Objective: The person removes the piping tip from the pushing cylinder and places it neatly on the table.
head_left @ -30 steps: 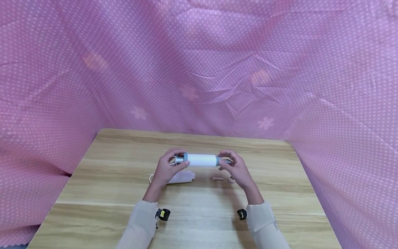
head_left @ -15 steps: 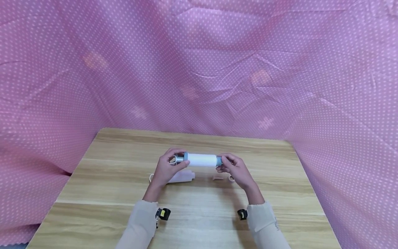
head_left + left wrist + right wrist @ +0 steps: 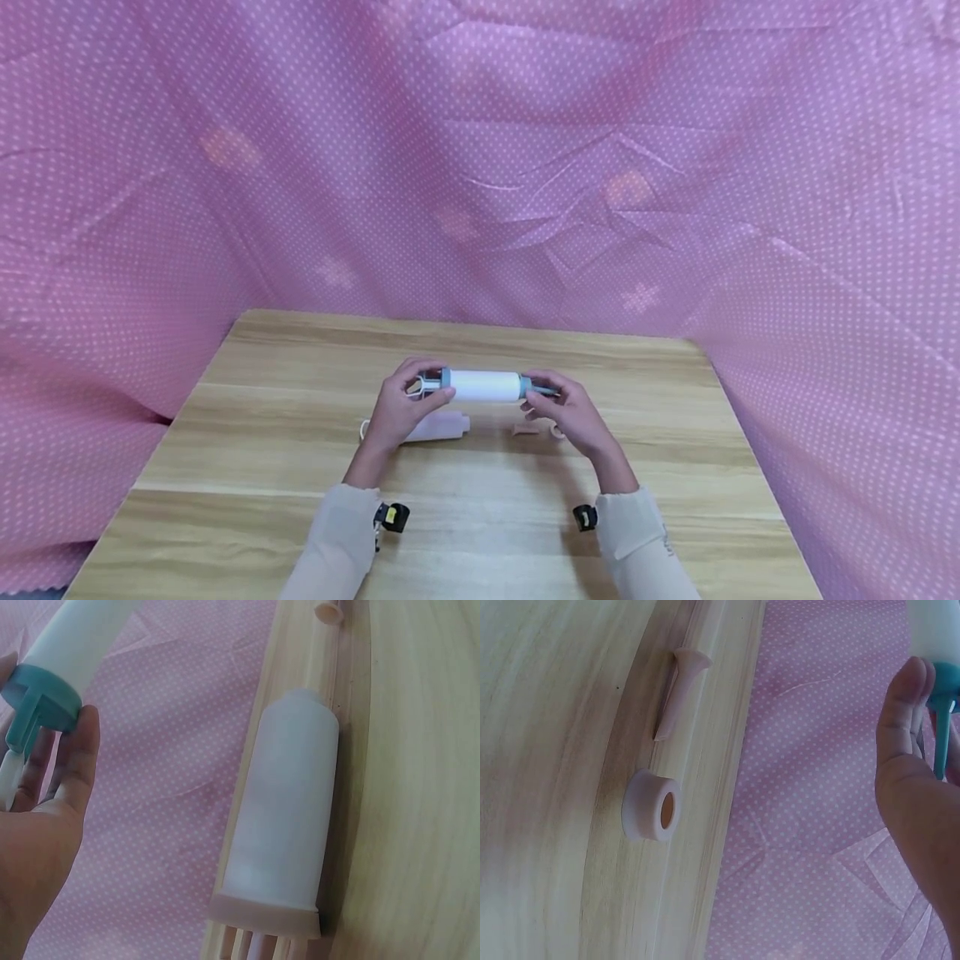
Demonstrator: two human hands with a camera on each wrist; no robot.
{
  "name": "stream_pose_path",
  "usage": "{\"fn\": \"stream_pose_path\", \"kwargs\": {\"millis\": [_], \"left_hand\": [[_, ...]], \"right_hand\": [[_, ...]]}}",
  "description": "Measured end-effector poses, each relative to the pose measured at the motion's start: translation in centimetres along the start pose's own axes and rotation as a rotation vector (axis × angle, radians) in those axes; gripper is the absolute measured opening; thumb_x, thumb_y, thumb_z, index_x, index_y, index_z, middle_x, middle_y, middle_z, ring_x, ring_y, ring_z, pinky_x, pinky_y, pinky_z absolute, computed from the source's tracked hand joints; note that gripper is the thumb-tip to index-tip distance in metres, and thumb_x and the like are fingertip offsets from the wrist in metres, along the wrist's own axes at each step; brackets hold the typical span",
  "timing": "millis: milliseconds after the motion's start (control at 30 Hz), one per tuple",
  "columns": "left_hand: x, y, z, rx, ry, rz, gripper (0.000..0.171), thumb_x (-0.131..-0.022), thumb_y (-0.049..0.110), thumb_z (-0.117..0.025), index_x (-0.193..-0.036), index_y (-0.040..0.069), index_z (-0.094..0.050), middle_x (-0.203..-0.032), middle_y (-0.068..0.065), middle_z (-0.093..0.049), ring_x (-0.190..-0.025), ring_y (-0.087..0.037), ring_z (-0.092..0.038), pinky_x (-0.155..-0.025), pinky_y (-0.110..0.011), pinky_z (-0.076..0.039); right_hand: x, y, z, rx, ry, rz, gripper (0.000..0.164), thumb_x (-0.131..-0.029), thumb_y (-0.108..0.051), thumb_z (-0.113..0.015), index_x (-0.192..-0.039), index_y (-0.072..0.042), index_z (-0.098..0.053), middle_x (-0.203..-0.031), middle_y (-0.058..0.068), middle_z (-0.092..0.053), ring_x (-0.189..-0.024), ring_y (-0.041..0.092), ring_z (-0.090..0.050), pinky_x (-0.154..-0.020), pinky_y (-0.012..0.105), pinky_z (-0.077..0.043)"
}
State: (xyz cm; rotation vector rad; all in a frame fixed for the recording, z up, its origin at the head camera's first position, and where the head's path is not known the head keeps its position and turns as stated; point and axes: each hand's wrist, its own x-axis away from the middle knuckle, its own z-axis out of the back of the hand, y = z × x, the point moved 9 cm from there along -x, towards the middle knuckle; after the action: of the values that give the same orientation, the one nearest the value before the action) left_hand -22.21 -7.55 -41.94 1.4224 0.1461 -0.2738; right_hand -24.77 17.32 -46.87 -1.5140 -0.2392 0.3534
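Observation:
Both hands hold a piping syringe with a white barrel and teal ends (image 3: 485, 386) level above the table. My left hand (image 3: 397, 406) grips its teal cap at the plunger end, thumb in front and fingers behind; the white plunger handle lies within the palm. With thumb and fingers, my right hand (image 3: 573, 412) pinches the teal collar at the other end, and the thin teal nozzle (image 3: 942, 742) points out along the palm. A second syringe, pale pink (image 3: 285, 810), lies on the table below the left hand.
On the wooden table (image 3: 480, 517), a pink nozzle (image 3: 679, 694) and a pink ring-shaped collar (image 3: 651, 806) lie under the right hand. A pink dotted cloth (image 3: 480, 167) hangs behind the table and at its sides.
My right thumb and fingers shifted forward over the nozzle collar half a second ago and have since turned back, showing the nozzle again. The left hand keeps its hold, almost still.

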Motion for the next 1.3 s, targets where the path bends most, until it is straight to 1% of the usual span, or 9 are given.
{"fn": "stream_pose_path", "kwargs": {"millis": [133, 267, 367, 500, 667, 867, 967, 1133, 1300], "left_hand": [[-0.3, 0.2, -0.1, -0.005, 0.001, -0.004, 0.038, -0.087, 0.003, -0.078, -0.122, -0.003, -0.067, -0.122, -0.021, -0.06, -0.104, -0.029, -0.059, -0.085, -0.03, -0.057], [-0.2, 0.2, -0.1, -0.018, -0.002, -0.008, 0.038, -0.087, 0.003, -0.078, -0.122, -0.003, -0.067, -0.122, -0.021, -0.06, -0.105, -0.028, -0.059, -0.086, -0.032, -0.056], [-0.1, 0.1, -0.1, -0.014, -0.007, -0.009, 0.038, -0.087, 0.003, -0.078, -0.123, -0.003, -0.066, -0.123, -0.021, -0.06, -0.105, -0.029, -0.059, -0.087, -0.032, -0.056], [0.1, 0.1, 0.1, -0.002, 0.003, -0.009, 0.038, -0.087, 0.002, -0.077, -0.123, -0.004, -0.066, -0.123, -0.021, -0.06, -0.105, -0.029, -0.059, -0.085, -0.03, -0.057], [0.1, 0.3, 0.3, 0.012, 0.013, -0.011, 0.038, -0.087, 0.001, -0.077, -0.122, -0.007, -0.065, -0.122, -0.022, -0.06, -0.103, -0.027, -0.059, -0.083, -0.029, -0.057], [0.0, 0.4, 0.4, 0.003, 0.015, -0.016, 0.036, -0.087, 0.0, -0.077, -0.121, -0.006, -0.066, -0.122, -0.023, -0.06, -0.106, -0.033, -0.059, -0.083, -0.028, -0.056], [0.0, 0.3, 0.4, 0.011, 0.025, -0.012, 0.035, -0.087, -0.001, -0.076, -0.12, -0.006, -0.066, -0.121, -0.024, -0.059, -0.107, -0.039, -0.058, -0.083, -0.027, -0.056], [-0.2, 0.4, 0.3, 0.014, 0.027, -0.014, 0.034, -0.086, -0.002, -0.076, -0.119, -0.005, -0.066, -0.119, -0.022, -0.06, -0.104, -0.034, -0.059, -0.082, -0.026, -0.056], [-0.5, 0.3, 0.1, 0.014, 0.004, -0.042, 0.035, -0.086, -0.001, -0.077, -0.119, -0.005, -0.066, -0.117, -0.023, -0.059, -0.1, -0.03, -0.058, -0.08, -0.027, -0.057]], "right_hand": [[0.0, -0.7, 0.3, -0.015, 0.015, 0.033, 0.039, -0.096, -0.003, -0.068, -0.132, 0.009, -0.057, -0.123, 0.022, -0.062, -0.099, 0.033, -0.068, -0.083, 0.039, -0.06], [-0.1, -0.9, 0.4, -0.018, 0.036, 0.044, 0.031, -0.1, -0.009, -0.064, -0.125, 0.009, -0.061, -0.121, 0.021, -0.062, -0.096, 0.028, -0.068, -0.083, 0.041, -0.06], [-0.3, -0.9, 0.4, -0.014, 0.051, 0.044, 0.03, -0.103, -0.011, -0.06, -0.121, 0.012, -0.06, -0.119, 0.021, -0.061, -0.093, 0.024, -0.067, -0.081, 0.04, -0.06], [-0.4, -0.4, 0.3, -0.009, 0.062, -0.015, 0.033, -0.103, -0.014, -0.061, -0.124, 0.012, -0.058, -0.114, 0.019, -0.061, -0.09, 0.024, -0.067, -0.08, 0.038, -0.061], [-0.4, 0.4, 0.0, -0.011, 0.026, -0.08, 0.036, -0.105, -0.019, -0.058, -0.122, 0.012, -0.06, -0.104, 0.021, -0.064, -0.086, 0.023, -0.067, -0.081, 0.037, -0.06], [-0.2, -0.2, -0.1, -0.009, 0.009, -0.01, 0.037, -0.098, -0.004, -0.066, -0.131, 0.01, -0.058, -0.122, 0.021, -0.062, -0.097, 0.024, -0.068, -0.084, 0.038, -0.06], [-0.3, -0.3, 0.0, -0.023, 0.019, 0.015, 0.038, -0.095, -0.001, -0.068, -0.131, 0.008, -0.058, -0.128, 0.02, -0.06, -0.099, 0.024, -0.069, -0.084, 0.038, -0.06], [-0.5, -0.1, 0.4, -0.041, 0.069, 0.011, 0.032, -0.102, -0.012, -0.063, -0.126, 0.009, -0.061, -0.124, 0.017, -0.061, -0.1, 0.024, -0.067, -0.081, 0.037, -0.06], [-0.9, 0.8, 0.6, -0.051, 0.112, -0.063, 0.037, -0.104, -0.021, -0.06, -0.125, 0.009, -0.061, -0.116, 0.016, -0.062, -0.095, 0.023, -0.065, -0.081, 0.037, -0.06]]}}
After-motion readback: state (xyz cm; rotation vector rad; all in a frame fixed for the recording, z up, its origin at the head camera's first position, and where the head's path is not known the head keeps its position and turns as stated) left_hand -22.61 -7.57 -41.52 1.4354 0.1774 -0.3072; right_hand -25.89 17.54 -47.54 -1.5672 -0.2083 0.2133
